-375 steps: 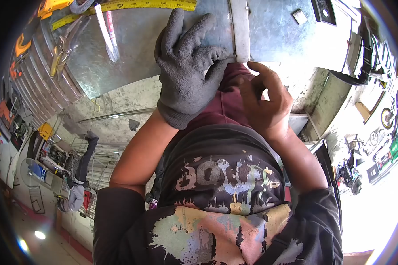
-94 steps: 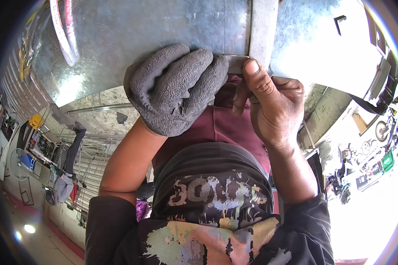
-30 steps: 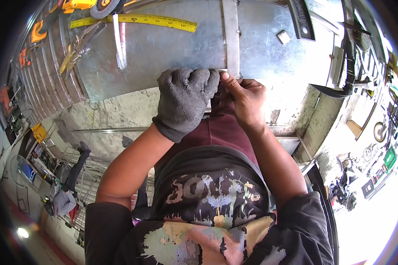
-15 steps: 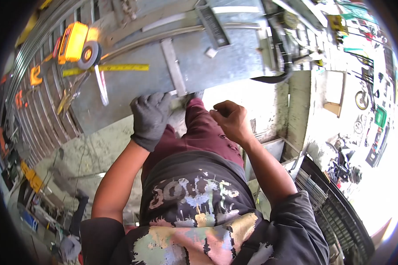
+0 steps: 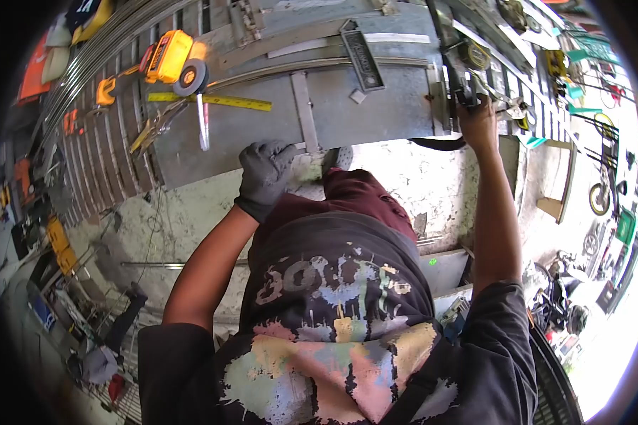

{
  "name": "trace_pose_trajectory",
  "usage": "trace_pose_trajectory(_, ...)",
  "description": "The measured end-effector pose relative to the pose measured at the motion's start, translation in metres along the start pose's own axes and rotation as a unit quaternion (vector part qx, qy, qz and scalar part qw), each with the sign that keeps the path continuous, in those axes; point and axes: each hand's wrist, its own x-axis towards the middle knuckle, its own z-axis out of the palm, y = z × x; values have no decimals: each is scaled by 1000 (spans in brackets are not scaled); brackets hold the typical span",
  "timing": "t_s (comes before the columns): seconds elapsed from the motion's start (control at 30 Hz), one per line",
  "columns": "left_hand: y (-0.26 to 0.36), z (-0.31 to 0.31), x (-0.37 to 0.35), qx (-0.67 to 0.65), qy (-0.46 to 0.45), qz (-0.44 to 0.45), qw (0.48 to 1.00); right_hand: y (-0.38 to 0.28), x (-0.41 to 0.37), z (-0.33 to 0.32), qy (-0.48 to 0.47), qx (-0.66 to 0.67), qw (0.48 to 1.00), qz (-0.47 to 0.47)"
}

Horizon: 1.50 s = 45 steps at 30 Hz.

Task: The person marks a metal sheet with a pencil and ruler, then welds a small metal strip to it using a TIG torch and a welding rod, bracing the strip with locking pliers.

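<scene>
My left hand (image 5: 267, 171), in a dark grey glove, is closed at the near edge of the metal bench. From its fingertips sticks a small pale metal strip (image 5: 301, 146), right by the lower end of a flat metal bar (image 5: 305, 113) lying on the sheet. Bare and stretched far to the right, my right hand (image 5: 479, 120) has its fingers curled at a dark object (image 5: 466, 93) among the tools on the bench's right side; I cannot tell what it is. A thick black cable (image 5: 439, 144) hangs just left of that hand.
On the left lie a yellow cordless grinder (image 5: 168, 57) with its disc (image 5: 190, 76), a yellow measuring tape blade (image 5: 227, 103), a marker (image 5: 203, 124) and pliers (image 5: 149, 134). A dark metal channel (image 5: 363, 57) rests farther back. Bench slats (image 5: 96, 170) extend left.
My right hand has gone from in front of my lap up and right to the tools on the bench. The left stays at the bench edge, still closed. The view has shifted.
</scene>
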Motion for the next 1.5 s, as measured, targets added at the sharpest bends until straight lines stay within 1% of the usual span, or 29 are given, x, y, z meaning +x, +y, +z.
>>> trace_pose_trajectory(0.03, 2, -1, 1, -1, 0, -3, 1000, -8, 3, -1, -19, -40, 999, -5)
trace_pose_trajectory(0.1, 6, -5, 3, -3, 3, -11, 1000, -10, 6, 5, -22, 0, 999, -27)
trace_pose_trajectory(0.13, 7, -4, 2, 17, 7, -15, 1000, -9, 12, 11, -31, -5, 999, -28)
trace_pose_trajectory(0.2, 9, -2, 0, 55, 14, -19, 998, -4, 16, 21, -15, 2, 998, -61)
trace_pose_trajectory(0.23, 11, -2, -1, 69, 2, -24, 997, -10, 13, 19, -6, -3, 998, -69)
trace_pose_trajectory(0.33, 14, -2, 1, 88, -13, -32, 996, -28, 1, 6, 23, 15, 999, -32)
trace_pose_trajectory(0.43, 14, -2, 0, 79, -6, -32, 996, -18, 4, 1, 37, 44, 998, -25)
trace_pose_trajectory(0.47, 15, -2, 0, 82, -8, -32, 996, -15, 5, -2, 24, 60, 997, -29)
trace_pose_trajectory(0.57, 13, -7, 2, 82, 5, -6, 997, -12, 9, 1, 38, 75, 995, -54)
trace_pose_trajectory(0.6, 14, -6, 3, 73, 14, 8, 997, -8, 12, 2, 7, 93, 995, -32)
trace_pose_trajectory(0.63, 17, -5, 1, 99, 22, 1, 995, -11, 5, 4, 38, 90, 993, -61)
trace_pose_trajectory(0.67, 13, 1, -3, 82, 0, -13, 997, -14, 4, 2, 24, 86, 995, -37)
trace_pose_trajectory(0.7, 12, -1, 0, 83, -8, -7, 996, -6, 6, 11, 50, 103, 991, -64)
trace_pose_trajectory(0.73, 9, 2, -2, 77, -36, -20, 996, -9, 4, 10, 37, 117, 991, -52)
trace_pose_trajectory(0.77, 14, -6, 2, 34, -56, -47, 997, -23, -6, -2, 27, 148, 988, -31)
trace_pose_trajectory(0.83, 12, -4, 2, 34, -49, -44, 997, -45, -15, -24, -13, 144, 989, -10)
trace_pose_trajectory(0.93, 17, -8, 4, 50, -33, -39, 997, -44, -15, -14, -25, 142, 989, 4)
trace_pose_trajectory(1.03, 15, -10, 7, 55, -4, -3, 998, -46, -15, -13, -66, 63, 996, 6)
trace_pose_trajectory(1.1, 14, -11, 7, 43, -31, -13, 998, -44, -12, -10, -61, 16, 998, -23)
trace_pose_trajectory(1.17, 14, -9, 6, 31, -43, -14, 998, -49, -10, -35, -96, -23, 995, -14)
trace_pose_trajectory(1.23, 10, -8, 3, 22, -36, -11, 999, -18, 8, -27, 26, 10, 998, 51)
trace_pose_trajectory(1.27, 10, -4, 2, 34, -31, -9, 999, -9, 16, -42, 11, 28, 986, 164)
trace_pose_trajectory(1.3, 10, 0, 0, 51, -29, -11, 998, 1, 10, -48, 105, -28, 981, 158)
trace_pose_trajectory(1.33, 10, -2, -2, 73, -29, -16, 997, 69, 44, -14, 18, -115, 984, 133)
trace_pose_trajectory(1.37, 13, -9, 5, 35, -55, -27, 997, 136, 76, 19, -61, -196, 974, 94)
trace_pose_trajectory(1.4, 13, -8, 3, 29, -43, -29, 998, 90, 49, -23, -103, 212, 914, 331)
trace_pose_trajectory(1.43, 10, -6, 1, 41, -32, -18, 999, 121, 63, -9, -202, 350, 868, 289)
trace_pose_trajectory(1.47, 14, -12, 5, 23, -52, -29, 998, 91, 50, -14, -74, 459, 824, 324)
trace_pose_trajectory(1.5, 18, -16, 9, 39, -56, -34, 997, 107, 57, -1, -85, 495, 808, 307)
